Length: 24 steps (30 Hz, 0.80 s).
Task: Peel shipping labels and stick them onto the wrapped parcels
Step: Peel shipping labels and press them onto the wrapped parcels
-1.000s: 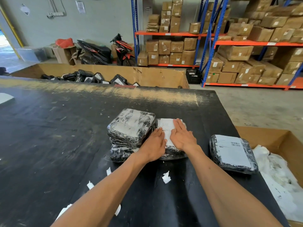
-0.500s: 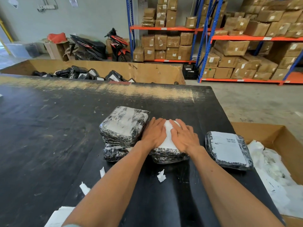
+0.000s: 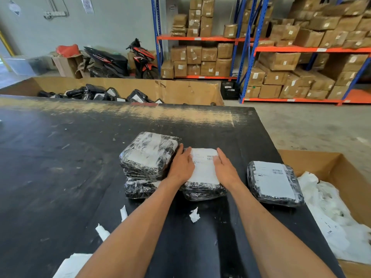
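Your left hand (image 3: 181, 165) and right hand (image 3: 225, 167) lie flat, fingers together and gripping nothing, palms pressing the two side edges of the white shipping label (image 3: 203, 167) on the middle parcel (image 3: 202, 190). Just left of that parcel, touching your left hand, sits a stack of two wrapped parcels (image 3: 147, 157). To its right, apart from it, lies a labelled parcel (image 3: 275, 183) near the cardboard bin (image 3: 313, 159).
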Each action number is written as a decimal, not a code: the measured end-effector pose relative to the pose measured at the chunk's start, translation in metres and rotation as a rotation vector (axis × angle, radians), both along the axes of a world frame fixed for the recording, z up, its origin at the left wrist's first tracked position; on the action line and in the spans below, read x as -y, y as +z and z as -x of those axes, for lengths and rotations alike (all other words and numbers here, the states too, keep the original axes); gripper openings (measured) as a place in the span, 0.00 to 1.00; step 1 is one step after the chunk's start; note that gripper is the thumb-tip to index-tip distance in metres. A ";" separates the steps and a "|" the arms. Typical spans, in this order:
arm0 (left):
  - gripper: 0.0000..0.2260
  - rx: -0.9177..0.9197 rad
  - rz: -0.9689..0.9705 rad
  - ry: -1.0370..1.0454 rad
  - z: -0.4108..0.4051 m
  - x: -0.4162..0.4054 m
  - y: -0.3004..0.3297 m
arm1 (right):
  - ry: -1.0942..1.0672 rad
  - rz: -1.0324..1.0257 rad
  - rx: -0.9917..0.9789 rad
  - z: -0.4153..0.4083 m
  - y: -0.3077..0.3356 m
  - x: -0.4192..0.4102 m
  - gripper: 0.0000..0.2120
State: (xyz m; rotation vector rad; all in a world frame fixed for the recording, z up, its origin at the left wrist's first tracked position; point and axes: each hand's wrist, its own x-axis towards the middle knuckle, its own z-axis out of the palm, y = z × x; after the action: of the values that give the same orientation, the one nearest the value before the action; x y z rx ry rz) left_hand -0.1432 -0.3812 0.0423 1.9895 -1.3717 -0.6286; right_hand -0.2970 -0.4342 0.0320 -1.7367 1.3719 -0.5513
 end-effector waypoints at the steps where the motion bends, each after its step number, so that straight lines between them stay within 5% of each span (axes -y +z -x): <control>1: 0.22 -0.054 0.023 0.000 0.002 -0.007 -0.002 | -0.012 0.009 0.049 0.005 -0.001 -0.006 0.25; 6: 0.22 -0.325 0.120 -0.005 0.009 -0.043 -0.023 | 0.037 0.035 0.137 0.010 -0.015 -0.030 0.32; 13: 0.23 -0.285 0.071 -0.049 0.002 -0.038 -0.025 | -0.009 0.065 0.216 0.013 -0.021 -0.027 0.22; 19: 0.30 -0.413 0.034 -0.142 -0.006 -0.050 -0.026 | 0.159 -0.024 0.263 0.026 -0.015 -0.032 0.30; 24: 0.22 -0.311 -0.009 -0.089 -0.001 -0.045 -0.015 | 0.213 -0.018 -0.025 0.026 0.008 -0.018 0.35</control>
State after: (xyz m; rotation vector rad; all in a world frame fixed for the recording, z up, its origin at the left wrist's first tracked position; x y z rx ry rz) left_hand -0.1426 -0.3358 0.0278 1.7559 -1.2711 -0.9426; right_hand -0.3230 -0.4159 0.0398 -1.8527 1.1860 -0.3992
